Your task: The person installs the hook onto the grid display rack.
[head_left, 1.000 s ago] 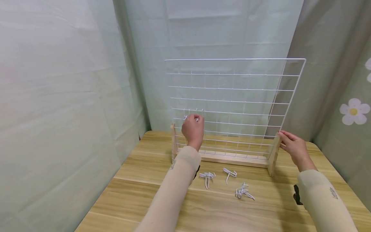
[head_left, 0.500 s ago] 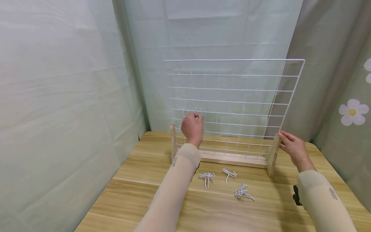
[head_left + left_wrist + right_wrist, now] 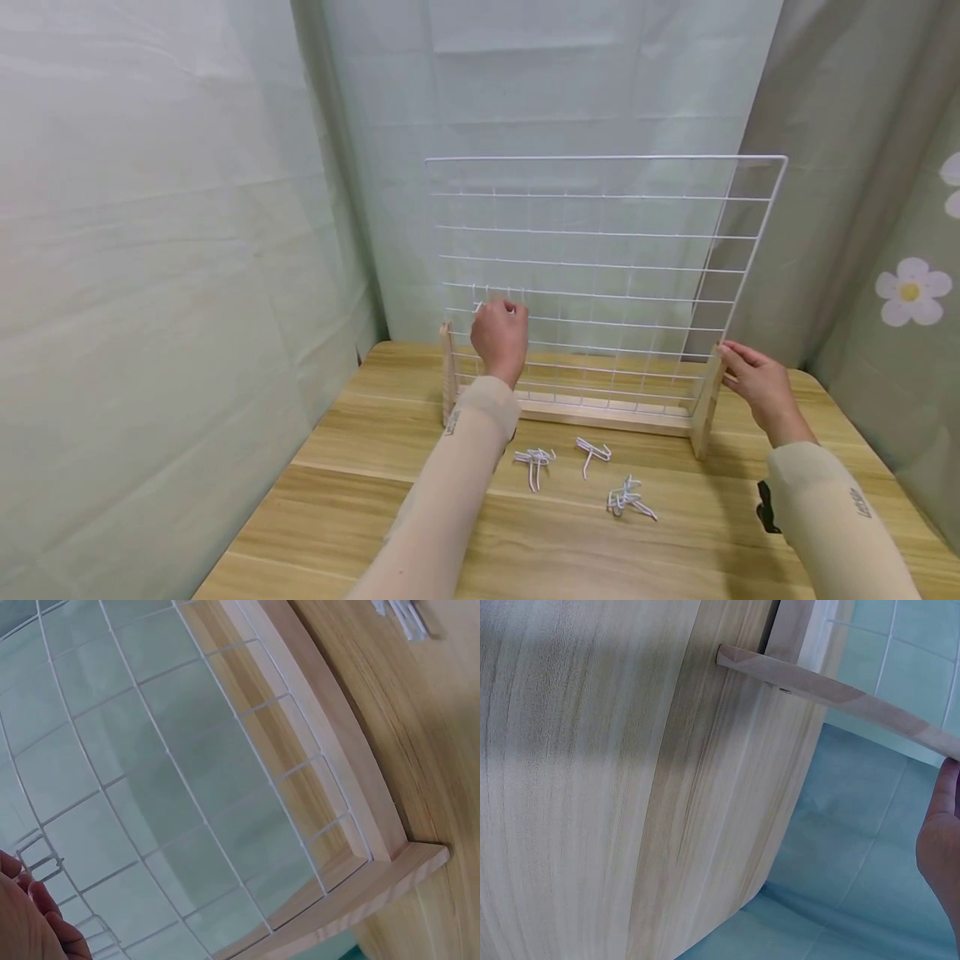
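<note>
A white wire grid panel (image 3: 596,267) stands upright in a wooden stand (image 3: 600,413). My left hand (image 3: 500,337) is at the panel's lower left, pinching a white wire hook (image 3: 522,295) whose upper ends meet a horizontal wire; the rest of it is mostly behind my fingers. Just left of it, another white hook (image 3: 475,293) hangs on the same wire. In the left wrist view, fingertips of the left hand (image 3: 34,919) are beside both hooks. My right hand (image 3: 761,385) pinches the top of the stand's right wooden upright (image 3: 707,404).
Three small groups of white wire hooks lie on the wooden table in front of the stand: a left group (image 3: 535,465), a middle group (image 3: 594,452) and a right group (image 3: 628,498). Pale cloth (image 3: 225,208) hangs around the table's left and back.
My left hand rose slightly with the hook, then came down a little, so the hook's upper ends now sit lower against the wire. My right hand stays on the upright.
</note>
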{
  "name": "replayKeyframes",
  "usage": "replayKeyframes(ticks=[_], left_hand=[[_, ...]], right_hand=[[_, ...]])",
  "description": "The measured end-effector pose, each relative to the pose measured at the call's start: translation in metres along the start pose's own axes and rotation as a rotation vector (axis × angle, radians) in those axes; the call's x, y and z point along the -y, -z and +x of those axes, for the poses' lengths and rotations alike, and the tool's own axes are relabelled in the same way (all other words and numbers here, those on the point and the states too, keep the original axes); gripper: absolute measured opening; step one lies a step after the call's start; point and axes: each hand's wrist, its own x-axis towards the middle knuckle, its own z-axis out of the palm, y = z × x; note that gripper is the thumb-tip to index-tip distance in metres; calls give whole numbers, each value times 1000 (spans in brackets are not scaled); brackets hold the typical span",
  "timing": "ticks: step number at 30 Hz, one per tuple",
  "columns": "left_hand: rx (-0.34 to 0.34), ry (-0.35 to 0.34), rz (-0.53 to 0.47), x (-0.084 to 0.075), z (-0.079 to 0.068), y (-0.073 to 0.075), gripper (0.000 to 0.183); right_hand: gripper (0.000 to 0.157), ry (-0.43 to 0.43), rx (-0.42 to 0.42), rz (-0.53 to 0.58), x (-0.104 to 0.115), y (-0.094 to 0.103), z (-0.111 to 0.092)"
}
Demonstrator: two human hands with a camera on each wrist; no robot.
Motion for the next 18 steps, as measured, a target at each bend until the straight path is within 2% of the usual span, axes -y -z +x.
replayKeyframes(ticks=[3,10,13,18], left_hand=[[-5,-9,17,3,0,-4,21],[-33,-50,24,11,-1,-9,20],[-18,-50,11,14,-4,-10,20],[24,-39,-37,19,-11,-11,20]], right_hand=[[25,1,5,22,-1,1,0],[21,-12,3,-16,0,1,0],[19,-16,0,-14,0,1,0],[27,-13,2,8,2,2,-1]])
